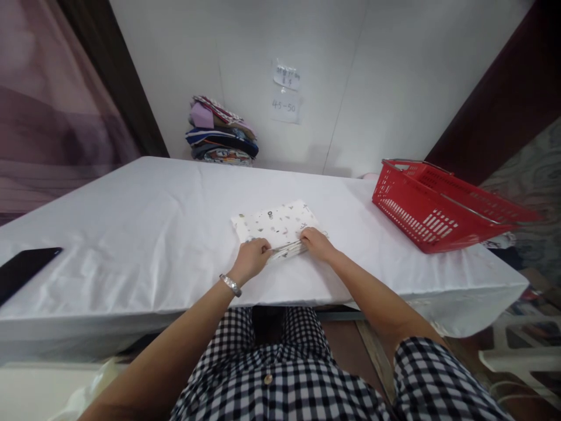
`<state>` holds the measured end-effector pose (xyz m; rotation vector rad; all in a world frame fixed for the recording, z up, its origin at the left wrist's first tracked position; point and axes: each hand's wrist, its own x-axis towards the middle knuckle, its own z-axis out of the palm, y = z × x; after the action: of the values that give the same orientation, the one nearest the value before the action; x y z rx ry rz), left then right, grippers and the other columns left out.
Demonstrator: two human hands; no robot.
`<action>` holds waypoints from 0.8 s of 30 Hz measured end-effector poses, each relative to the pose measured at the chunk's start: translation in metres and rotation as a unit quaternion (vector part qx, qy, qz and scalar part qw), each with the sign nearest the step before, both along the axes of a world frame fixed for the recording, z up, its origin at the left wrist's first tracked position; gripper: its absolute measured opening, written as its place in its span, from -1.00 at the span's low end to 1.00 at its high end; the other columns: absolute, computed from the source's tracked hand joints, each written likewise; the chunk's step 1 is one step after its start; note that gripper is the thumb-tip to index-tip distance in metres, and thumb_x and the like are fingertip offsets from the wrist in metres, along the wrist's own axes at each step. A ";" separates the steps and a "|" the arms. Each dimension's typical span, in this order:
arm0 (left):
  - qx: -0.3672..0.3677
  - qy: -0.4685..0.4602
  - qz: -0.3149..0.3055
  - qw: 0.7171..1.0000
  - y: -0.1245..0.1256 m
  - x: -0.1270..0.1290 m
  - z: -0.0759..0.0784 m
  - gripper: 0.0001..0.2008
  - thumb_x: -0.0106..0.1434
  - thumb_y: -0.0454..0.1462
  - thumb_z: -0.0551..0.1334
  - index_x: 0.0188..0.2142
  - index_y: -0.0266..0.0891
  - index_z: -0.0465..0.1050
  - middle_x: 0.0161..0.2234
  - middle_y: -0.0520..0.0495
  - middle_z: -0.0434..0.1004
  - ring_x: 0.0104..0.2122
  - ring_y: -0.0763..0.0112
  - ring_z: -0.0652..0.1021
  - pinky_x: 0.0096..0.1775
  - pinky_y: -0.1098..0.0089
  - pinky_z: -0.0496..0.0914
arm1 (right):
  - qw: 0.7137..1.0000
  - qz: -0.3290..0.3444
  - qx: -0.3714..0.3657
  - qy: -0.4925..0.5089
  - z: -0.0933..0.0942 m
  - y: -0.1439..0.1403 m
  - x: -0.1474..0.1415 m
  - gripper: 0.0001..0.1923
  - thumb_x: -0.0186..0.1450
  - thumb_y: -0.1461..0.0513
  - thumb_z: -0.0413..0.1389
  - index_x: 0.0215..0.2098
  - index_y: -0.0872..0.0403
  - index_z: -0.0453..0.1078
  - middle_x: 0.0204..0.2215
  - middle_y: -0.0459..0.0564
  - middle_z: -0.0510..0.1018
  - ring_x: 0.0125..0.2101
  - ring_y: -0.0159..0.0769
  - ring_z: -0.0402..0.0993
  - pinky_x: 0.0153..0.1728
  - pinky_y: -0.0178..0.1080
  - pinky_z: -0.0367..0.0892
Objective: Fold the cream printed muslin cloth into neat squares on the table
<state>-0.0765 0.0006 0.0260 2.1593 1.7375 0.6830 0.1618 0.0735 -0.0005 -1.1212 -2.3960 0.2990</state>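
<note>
A folded white cloth with a small scattered print lies on the table in front of me, its layered edges turned towards my body. My left hand pinches the near left part of those layers between thumb and fingers. At the near right part, my right hand grips the same edge. Between the two hands the stacked folds show as thin lines. What the cloth is as a garment or linen cannot be made out.
A white-covered table reaches the wall. A red plastic basket stands at the right edge, tilted in view. A pile of folded clothes sits at the back. A dark flat object lies at far left. Paper notes hang above.
</note>
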 end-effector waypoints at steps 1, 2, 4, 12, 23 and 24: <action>0.018 -0.007 -0.003 1.000 -0.002 0.000 -0.001 -0.89 0.19 -0.27 0.14 -0.45 -0.20 0.39 -0.44 0.02 0.50 -0.40 0.37 0.47 -0.29 0.35 0.27 | 1.000 0.001 0.005 0.012 -0.001 -0.001 0.001 -0.81 0.26 0.41 -0.06 -0.41 0.04 0.29 -0.35 -0.04 0.43 -0.26 -0.27 0.30 -0.21 -0.24 0.25; 0.034 -0.008 -0.008 0.999 -0.003 0.000 -0.002 -0.89 0.19 -0.28 0.14 -0.45 -0.20 0.38 -0.43 0.01 0.49 -0.38 0.36 0.46 -0.28 0.34 0.27 | 1.000 0.001 0.010 0.022 -0.002 -0.002 0.001 -0.81 0.26 0.41 -0.06 -0.40 0.04 0.28 -0.35 -0.03 0.42 -0.26 -0.27 0.30 -0.20 -0.23 0.25; 0.057 0.003 -0.020 0.998 -0.006 0.000 -0.005 -0.90 0.19 -0.29 0.14 -0.44 -0.21 0.37 -0.41 -0.01 0.48 -0.34 0.34 0.45 -0.26 0.32 0.27 | 0.999 0.004 0.018 0.033 -0.003 -0.005 0.002 -0.82 0.27 0.40 -0.07 -0.40 0.03 0.27 -0.34 -0.02 0.42 -0.26 -0.26 0.29 -0.19 -0.21 0.25; 0.052 0.047 -0.043 0.997 -0.007 0.003 -0.012 -0.83 0.21 -0.16 0.20 -0.33 -0.22 0.42 -0.35 -0.04 0.50 -0.31 0.27 0.46 -0.22 0.26 0.24 | 0.999 0.023 0.006 0.028 -0.005 -0.009 0.006 -0.84 0.28 0.37 -0.04 -0.29 0.06 0.35 -0.28 0.02 0.46 -0.21 -0.24 0.32 -0.14 -0.16 0.27; 0.149 0.156 -0.072 0.974 -0.016 0.010 -0.021 -0.81 0.30 -0.28 0.11 -0.40 -0.27 0.43 -0.37 -0.13 0.47 -0.30 0.21 0.45 -0.23 0.20 0.25 | 0.996 0.061 0.017 0.060 -0.020 -0.002 0.015 -0.76 0.30 0.31 0.00 -0.19 0.03 0.49 -0.20 0.05 0.52 -0.15 -0.23 0.39 -0.09 -0.11 0.33; 0.163 0.152 -0.075 0.972 -0.020 0.010 -0.024 -0.80 0.31 -0.29 0.08 -0.39 -0.26 0.43 -0.36 -0.14 0.47 -0.30 0.21 0.44 -0.24 0.20 0.26 | 0.996 0.056 0.018 0.069 -0.021 -0.003 0.014 -0.77 0.29 0.30 0.00 -0.20 0.03 0.49 -0.20 0.05 0.52 -0.15 -0.23 0.39 -0.09 -0.11 0.33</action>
<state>-0.0669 -0.0193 0.0015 2.7133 1.6705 0.6655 0.1762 0.0702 -0.0212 -0.9195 -2.3356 0.3572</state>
